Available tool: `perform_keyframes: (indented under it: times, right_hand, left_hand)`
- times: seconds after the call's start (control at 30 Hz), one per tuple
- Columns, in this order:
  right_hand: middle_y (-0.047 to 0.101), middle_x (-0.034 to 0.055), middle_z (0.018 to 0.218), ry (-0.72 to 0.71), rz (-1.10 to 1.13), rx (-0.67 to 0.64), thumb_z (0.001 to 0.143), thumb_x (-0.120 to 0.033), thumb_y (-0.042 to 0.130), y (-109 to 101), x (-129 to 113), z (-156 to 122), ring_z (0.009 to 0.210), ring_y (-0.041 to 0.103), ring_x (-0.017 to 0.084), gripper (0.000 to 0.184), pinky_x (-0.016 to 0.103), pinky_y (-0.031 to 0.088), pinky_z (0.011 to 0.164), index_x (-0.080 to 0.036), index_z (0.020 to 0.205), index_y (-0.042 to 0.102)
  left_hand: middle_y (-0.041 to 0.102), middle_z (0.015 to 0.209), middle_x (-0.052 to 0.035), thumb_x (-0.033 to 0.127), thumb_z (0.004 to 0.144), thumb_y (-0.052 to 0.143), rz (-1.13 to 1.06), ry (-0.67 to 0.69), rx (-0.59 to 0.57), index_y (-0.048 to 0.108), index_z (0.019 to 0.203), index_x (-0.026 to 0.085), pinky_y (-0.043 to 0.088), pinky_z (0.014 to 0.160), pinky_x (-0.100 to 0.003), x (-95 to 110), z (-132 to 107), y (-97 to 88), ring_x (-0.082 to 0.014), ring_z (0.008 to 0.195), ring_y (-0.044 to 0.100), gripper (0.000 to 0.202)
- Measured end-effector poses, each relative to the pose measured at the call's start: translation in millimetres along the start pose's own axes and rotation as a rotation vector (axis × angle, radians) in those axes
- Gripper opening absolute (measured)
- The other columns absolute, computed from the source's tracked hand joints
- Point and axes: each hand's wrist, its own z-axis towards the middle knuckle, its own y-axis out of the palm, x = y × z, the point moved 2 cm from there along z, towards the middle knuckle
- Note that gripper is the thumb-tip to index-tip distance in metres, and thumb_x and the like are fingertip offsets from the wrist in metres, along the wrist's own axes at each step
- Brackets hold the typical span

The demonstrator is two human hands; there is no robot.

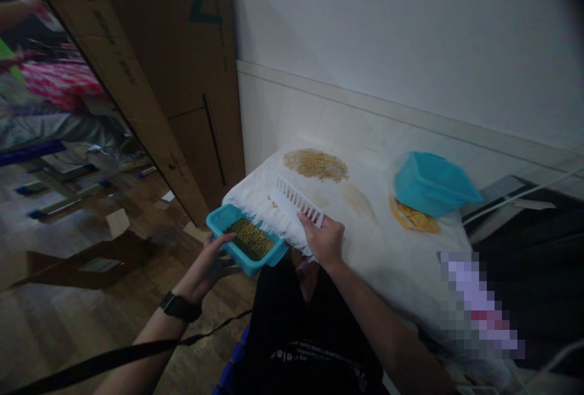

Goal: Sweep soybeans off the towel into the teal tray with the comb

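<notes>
My left hand [216, 261] is closed on the left side of a teal plastic tub [249, 267], thumb over the rim. Green and yellowish beans [250, 240] lie inside it. The tub is just below the table's near edge, beside the fringed white cloth [283, 215]. In my right hand [323, 240] is a white slotted plastic piece [296, 200], comb-like along one side, resting on or just over the cloth. A few loose beans [272, 202] lie beside it. Farther back on the cloth is a spread pile of yellowish beans [317, 165].
A second teal tub [433, 183] stands at the right on something yellow-orange [415, 218]. Large cardboard [177, 78] rises at the left, and a white wall [401, 36] behind the table. A cardboard box [86, 261] lies on the floor. Another person's leg [68, 130] shows at far left.
</notes>
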Motion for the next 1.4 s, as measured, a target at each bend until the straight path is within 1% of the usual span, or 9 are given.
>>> perform_keyframes:
  times: [0.33, 0.47, 0.6, 0.7, 0.8, 0.87, 1.0, 1.1, 1.4]
  right_hand:
    - [0.087, 0.0108, 0.079, -0.019, 0.052, 0.015, 0.093, -0.043, 0.076, 5, -4, 1, 0.069, 0.085, 0.031, 0.027, 0.034, 0.065, 0.064, -0.021, 0.083, 0.088]
    - [0.087, 0.0087, 0.078, -0.008, 0.049, -0.038, 0.093, -0.040, 0.077, 13, -11, 0, 0.069, 0.085, 0.030, 0.023, 0.033, 0.066, 0.064, -0.023, 0.082, 0.088]
    - [0.089, 0.0080, 0.085, -0.071, 0.091, -0.124, 0.096, -0.038, 0.077, 13, -20, -10, 0.072, 0.086, 0.029, 0.020, 0.033, 0.068, 0.068, -0.024, 0.089, 0.090]
    - [0.089, 0.0106, 0.085, -0.095, 0.048, -0.057, 0.098, -0.040, 0.077, 7, -19, -7, 0.073, 0.086, 0.030, 0.024, 0.034, 0.067, 0.069, -0.022, 0.089, 0.089]
    - [0.087, 0.0149, 0.081, -0.067, -0.080, 0.058, 0.100, -0.045, 0.074, 4, -8, 5, 0.073, 0.086, 0.031, 0.034, 0.033, 0.065, 0.067, -0.018, 0.085, 0.088]
    - [0.086, 0.0169, 0.079, -0.054, -0.145, 0.084, 0.100, -0.048, 0.073, 4, -1, 13, 0.073, 0.086, 0.032, 0.038, 0.034, 0.063, 0.066, -0.017, 0.083, 0.087]
    - [0.085, 0.0163, 0.078, -0.056, -0.180, 0.049, 0.099, -0.046, 0.073, 11, 8, 18, 0.073, 0.085, 0.033, 0.036, 0.033, 0.062, 0.066, -0.018, 0.083, 0.086]
    - [0.086, 0.0150, 0.080, -0.045, -0.160, 0.029, 0.098, -0.044, 0.075, 16, 8, 20, 0.075, 0.086, 0.032, 0.030, 0.032, 0.062, 0.068, -0.019, 0.084, 0.086]
    - [0.088, 0.0118, 0.083, -0.028, -0.055, -0.006, 0.095, -0.038, 0.079, 25, -4, 20, 0.078, 0.087, 0.032, 0.021, 0.033, 0.064, 0.069, -0.021, 0.087, 0.088]
  left_hand:
    - [0.075, 0.111, -0.0097, 0.037, 0.080, 0.095, -0.007, 0.015, 0.001, 0.051, 0.137, 0.033, 0.071, 0.074, -0.052, 1, -4, 0.3, -0.0314, 0.083, 0.083, 0.072]
    - [0.074, 0.113, -0.0097, 0.037, 0.078, 0.096, -0.013, 0.014, 0.011, 0.050, 0.137, 0.033, 0.072, 0.076, -0.056, 0, -1, 0.6, -0.0320, 0.083, 0.083, 0.076]
    - [0.073, 0.112, -0.0093, 0.037, 0.079, 0.095, -0.013, 0.006, 0.021, 0.048, 0.137, 0.034, 0.072, 0.075, -0.057, 0, 0, -0.6, -0.0317, 0.083, 0.082, 0.075]
    - [0.074, 0.114, -0.0098, 0.037, 0.081, 0.094, -0.011, 0.004, 0.011, 0.049, 0.137, 0.034, 0.072, 0.074, -0.056, 0, -2, -1.2, -0.0309, 0.081, 0.082, 0.072]
    - [0.076, 0.116, -0.0118, 0.037, 0.082, 0.093, -0.010, 0.003, 0.004, 0.050, 0.138, 0.033, 0.072, 0.074, -0.055, 0, -3, -1.1, -0.0316, 0.083, 0.082, 0.071]
    - [0.076, 0.117, -0.0124, 0.037, 0.081, 0.094, -0.013, 0.002, 0.013, 0.051, 0.137, 0.033, 0.072, 0.074, -0.055, 0, -2, -1.2, -0.0324, 0.085, 0.083, 0.071]
    - [0.076, 0.114, -0.0103, 0.038, 0.078, 0.096, -0.019, 0.004, 0.021, 0.052, 0.135, 0.033, 0.072, 0.075, -0.055, 1, 1, -2.4, -0.0329, 0.084, 0.083, 0.073]
    - [0.076, 0.115, -0.0112, 0.037, 0.077, 0.097, -0.020, -0.002, 0.015, 0.053, 0.136, 0.032, 0.071, 0.075, -0.055, 1, 3, -3.2, -0.0334, 0.085, 0.083, 0.074]
    - [0.075, 0.111, -0.0086, 0.037, 0.081, 0.094, -0.021, 0.018, 0.010, 0.052, 0.136, 0.033, 0.072, 0.072, -0.051, 1, 4, -4.4, -0.0303, 0.082, 0.082, 0.069]
